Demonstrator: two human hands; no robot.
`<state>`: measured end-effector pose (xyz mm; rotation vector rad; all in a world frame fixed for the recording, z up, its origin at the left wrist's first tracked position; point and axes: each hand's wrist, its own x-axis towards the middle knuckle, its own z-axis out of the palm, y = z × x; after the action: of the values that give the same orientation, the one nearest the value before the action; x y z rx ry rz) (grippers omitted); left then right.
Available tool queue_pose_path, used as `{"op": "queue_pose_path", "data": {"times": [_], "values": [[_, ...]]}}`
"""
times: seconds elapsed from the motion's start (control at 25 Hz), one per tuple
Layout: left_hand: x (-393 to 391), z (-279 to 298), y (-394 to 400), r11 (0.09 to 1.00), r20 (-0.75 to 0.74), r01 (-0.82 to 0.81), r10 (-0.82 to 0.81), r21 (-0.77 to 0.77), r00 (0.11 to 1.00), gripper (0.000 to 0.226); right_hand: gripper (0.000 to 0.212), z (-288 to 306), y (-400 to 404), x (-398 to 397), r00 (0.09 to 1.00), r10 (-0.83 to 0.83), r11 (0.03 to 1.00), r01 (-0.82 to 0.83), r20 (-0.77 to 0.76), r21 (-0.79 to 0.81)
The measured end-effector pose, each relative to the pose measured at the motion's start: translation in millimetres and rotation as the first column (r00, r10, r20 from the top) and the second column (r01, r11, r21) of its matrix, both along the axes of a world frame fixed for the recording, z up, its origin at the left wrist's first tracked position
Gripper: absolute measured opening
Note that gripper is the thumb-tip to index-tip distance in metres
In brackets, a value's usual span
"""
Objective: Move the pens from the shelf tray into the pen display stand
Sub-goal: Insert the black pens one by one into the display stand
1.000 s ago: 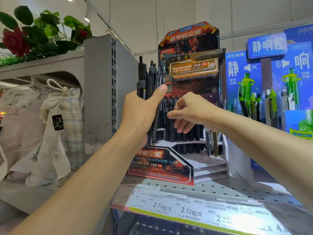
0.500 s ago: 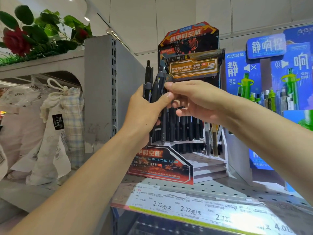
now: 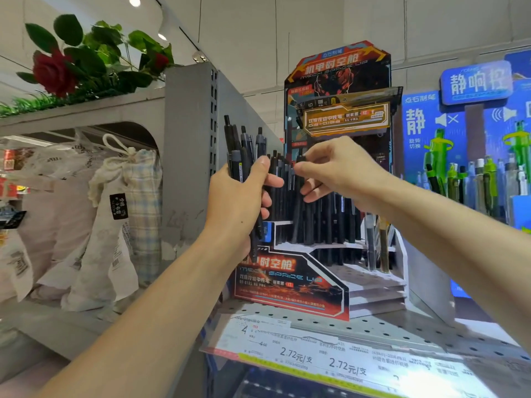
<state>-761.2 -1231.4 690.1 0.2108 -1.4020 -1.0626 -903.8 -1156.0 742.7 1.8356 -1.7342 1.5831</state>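
Observation:
My left hand [image 3: 240, 202] grips a bundle of several black pens [image 3: 241, 147], upright, just left of the pen display stand [image 3: 290, 280]. The stand is a black, red and orange cardboard unit with stepped tiers; many black pens [image 3: 324, 219] stand in its upper rows. My right hand [image 3: 342, 170] pinches the top of a single black pen [image 3: 298, 196] between thumb and forefinger, with the pen's lower end down among the pens standing in the stand. The shelf tray is not in view.
The stand sits on a perforated grey shelf [image 3: 373, 326] with price labels [image 3: 313, 357] along its front edge. A blue display with green pens [image 3: 471, 179] stands to the right. A grey shelf upright [image 3: 189, 156] and cloth bags [image 3: 115, 219] are on the left.
My right hand drew one pen out of the bundle in my left hand and carried it right and down into the stand's rows. My left hand stayed about where it was.

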Motion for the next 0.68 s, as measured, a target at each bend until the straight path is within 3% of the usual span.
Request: {"op": "queue_pose_path", "data": {"times": [0.24,0.48,0.56,0.68], "values": [[2.8,-2.2,-2.3,1.0,0.007,0.021,-0.02,-0.024,1.0,0.027,0.027,-0.6,-8.1,6.3,0.987,-0.121,0.992,0.118,-0.109,-0.036],[1.8,-2.5,-4.2,0.998,0.01,0.04,-0.039,-0.041,0.999,0.026,0.032,3.6,-4.5,6.1,0.984,-0.114,0.993,0.119,-0.14,0.022],[0.2,-1.4,-3.5,0.998,0.014,0.044,-0.043,-0.048,0.999,0.027,0.031,0.1,-7.6,5.1,0.918,-0.242,0.968,0.25,-0.315,-0.015],[-3.5,0.9,-1.6,0.997,0.013,0.05,-0.05,-0.053,0.999,0.026,0.024,-2.1,-13.8,7.2,0.695,-0.458,0.874,0.466,-0.554,-0.138]]}}
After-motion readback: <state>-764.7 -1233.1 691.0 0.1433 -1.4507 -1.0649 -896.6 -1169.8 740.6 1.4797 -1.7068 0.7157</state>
